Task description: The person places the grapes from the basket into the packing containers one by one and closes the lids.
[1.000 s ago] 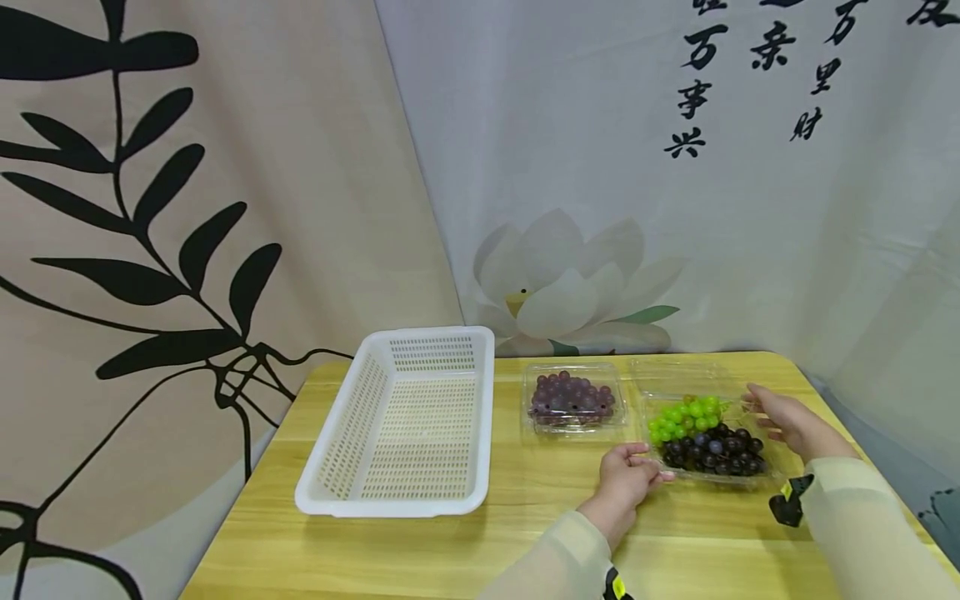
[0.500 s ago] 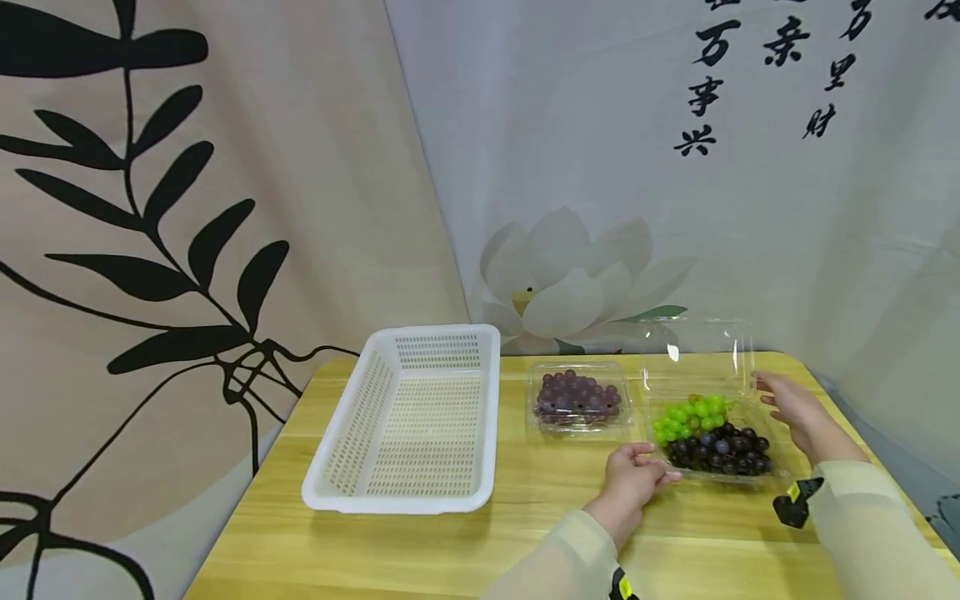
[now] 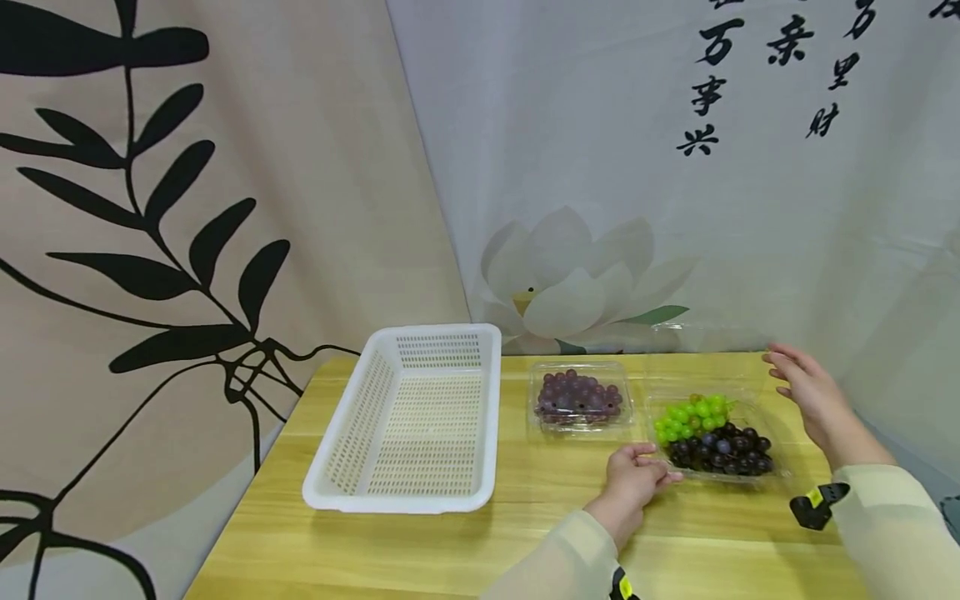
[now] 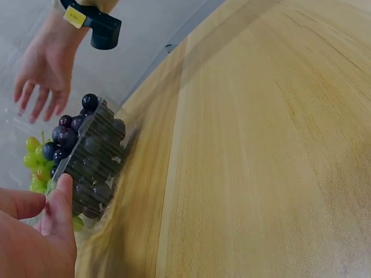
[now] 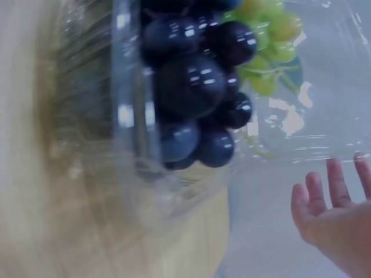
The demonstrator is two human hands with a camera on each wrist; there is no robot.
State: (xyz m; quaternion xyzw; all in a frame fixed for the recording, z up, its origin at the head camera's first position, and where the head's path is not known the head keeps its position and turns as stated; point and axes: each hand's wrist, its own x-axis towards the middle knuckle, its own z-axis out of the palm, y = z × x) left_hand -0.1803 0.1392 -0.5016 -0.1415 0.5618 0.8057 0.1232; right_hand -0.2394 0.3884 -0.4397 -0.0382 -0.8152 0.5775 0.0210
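Observation:
An opened clear plastic fruit box point(image 4: 95, 165) sits at the right of the table, with green grapes point(image 3: 692, 418) at its back left and dark grapes point(image 3: 720, 450) in front. My left hand point(image 3: 628, 485) pinches the box's near left corner between thumb and fingers. Beyond the box's right side, my right hand point(image 3: 821, 404) is raised, fingers extended and apart, holding nothing. Its fingertips overlap the edge of the transparent lid point(image 5: 330, 127) in the right wrist view. In the head view this lid is faint behind the grapes.
Left of the opened box is a second clear box point(image 3: 581, 423) with reddish-purple grapes. A white perforated basket point(image 3: 397, 505) stands on the left part of the wooden table point(image 3: 555, 517). Printed curtains point(image 3: 585, 125) hang close behind the table.
The lid rose upright, then its outline became lower and fainter behind the box. My right hand has moved up and right from the box's side. My left hand keeps its hold on the corner.

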